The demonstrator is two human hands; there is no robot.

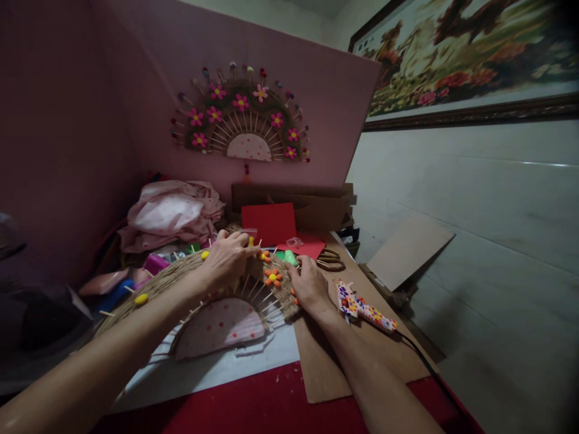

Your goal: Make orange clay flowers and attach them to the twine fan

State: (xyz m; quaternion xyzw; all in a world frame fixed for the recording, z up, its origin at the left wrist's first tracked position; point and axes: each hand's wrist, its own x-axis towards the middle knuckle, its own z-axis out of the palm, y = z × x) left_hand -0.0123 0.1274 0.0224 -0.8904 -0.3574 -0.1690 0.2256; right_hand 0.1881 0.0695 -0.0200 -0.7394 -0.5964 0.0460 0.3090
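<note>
A half-round fan of twine [169, 283] and thin sticks lies before me, with a pink dotted cloth half-circle [217, 328] at its centre. Orange flowers with yellow centres, such as this flower [272, 278], sit on its right part, and yellow discs [142, 299] on its left. My left hand [230, 256] bends over the top of the band, its fingers closed close to an orange flower; what they pinch is hidden. At the fan's right edge, my right hand [310, 283] is curled around the band, near a green piece [287, 258].
A flower-patterned glue gun [366, 310] with a black cord lies on cardboard [325, 374] at right. Scissors [332, 260] and red sheets [269, 223] lie behind. Bunched pink cloth [174, 211] is at back left. A finished-looking fan [239, 114] hangs on the pink panel.
</note>
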